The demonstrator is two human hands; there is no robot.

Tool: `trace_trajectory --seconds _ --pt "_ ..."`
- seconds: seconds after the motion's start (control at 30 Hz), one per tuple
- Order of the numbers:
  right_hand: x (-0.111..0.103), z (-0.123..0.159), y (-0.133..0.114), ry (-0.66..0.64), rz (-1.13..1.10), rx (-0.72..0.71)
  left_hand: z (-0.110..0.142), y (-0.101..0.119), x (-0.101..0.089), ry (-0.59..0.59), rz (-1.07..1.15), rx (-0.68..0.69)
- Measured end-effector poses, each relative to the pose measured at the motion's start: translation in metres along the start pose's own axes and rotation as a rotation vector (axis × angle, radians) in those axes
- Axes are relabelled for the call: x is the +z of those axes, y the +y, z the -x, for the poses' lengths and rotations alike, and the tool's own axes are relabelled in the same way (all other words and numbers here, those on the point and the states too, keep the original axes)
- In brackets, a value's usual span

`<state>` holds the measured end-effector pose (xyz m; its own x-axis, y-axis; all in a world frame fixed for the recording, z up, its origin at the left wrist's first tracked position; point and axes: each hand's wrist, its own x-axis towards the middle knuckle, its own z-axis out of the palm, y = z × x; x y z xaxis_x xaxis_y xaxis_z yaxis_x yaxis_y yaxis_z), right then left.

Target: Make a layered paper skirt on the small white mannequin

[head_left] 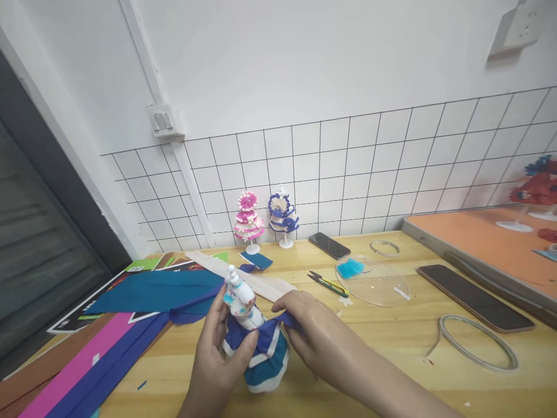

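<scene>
Left hand (pixel 217 361): fingers wrapped around tiered ornament (pixel 268 367). Right hand (pixel 308 326): fingers pinching blue strip (pixel 270 332), ornament's right side. Risk: strip tearing, if pulled too hard.

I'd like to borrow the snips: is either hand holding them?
No, the snips lie on the table; the left hand holds the model, the right hand a blue strip.

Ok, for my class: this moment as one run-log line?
left hand: holds tiered ornament | right hand: pinches blue strip on ornament | table: snips beyond right hand
</scene>
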<state>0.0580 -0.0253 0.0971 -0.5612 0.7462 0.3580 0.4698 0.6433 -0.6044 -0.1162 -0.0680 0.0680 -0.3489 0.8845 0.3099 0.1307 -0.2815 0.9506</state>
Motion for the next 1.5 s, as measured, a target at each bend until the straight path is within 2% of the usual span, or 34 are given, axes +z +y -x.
trace_trajectory --seconds 0.1,0.23,0.43,0.47,0.57,0.63,0.8,0.9,1.07,1.17,1.33,1.5 --pt "-0.008 -0.003 0.000 -0.034 -0.018 -0.023 0.000 0.000 -0.001 0.011 0.005 -0.019" --pt "-0.026 0.002 -0.001 -0.152 -0.017 -0.001 -0.001 0.000 -0.002 0.020 0.036 -0.018" --pt "-0.046 0.008 0.006 -0.447 -0.135 0.054 -0.001 0.004 -0.001 -0.068 0.141 -0.072" --pt "-0.048 0.008 0.007 -0.428 -0.124 0.080 0.000 0.005 -0.001 -0.076 0.154 -0.079" --pt "-0.047 0.005 0.006 -0.217 -0.038 0.152 0.000 0.006 -0.001 -0.081 0.161 -0.096" --pt "-0.043 0.002 0.002 -0.158 -0.046 0.121 0.000 0.006 -0.001 -0.087 0.158 -0.098" --pt "-0.028 -0.003 -0.006 -0.147 -0.127 -0.015 -0.001 0.004 -0.004 -0.131 0.166 -0.097" --pt "-0.024 -0.004 -0.008 -0.126 -0.148 -0.025 -0.001 0.002 -0.005 -0.154 0.154 -0.081" --pt "-0.023 -0.003 -0.010 -0.221 -0.259 0.030 -0.001 0.000 -0.006 -0.164 0.138 -0.069" --pt "-0.022 -0.002 -0.012 -0.212 -0.267 0.064 -0.001 0.000 -0.005 -0.167 0.131 -0.062" --pt "-0.020 -0.001 -0.014 -0.164 -0.222 0.005 -0.002 0.001 -0.004 -0.131 0.118 -0.055" --pt "-0.020 -0.001 -0.017 -0.229 -0.289 -0.023 -0.002 -0.001 -0.004 -0.114 0.086 -0.045"
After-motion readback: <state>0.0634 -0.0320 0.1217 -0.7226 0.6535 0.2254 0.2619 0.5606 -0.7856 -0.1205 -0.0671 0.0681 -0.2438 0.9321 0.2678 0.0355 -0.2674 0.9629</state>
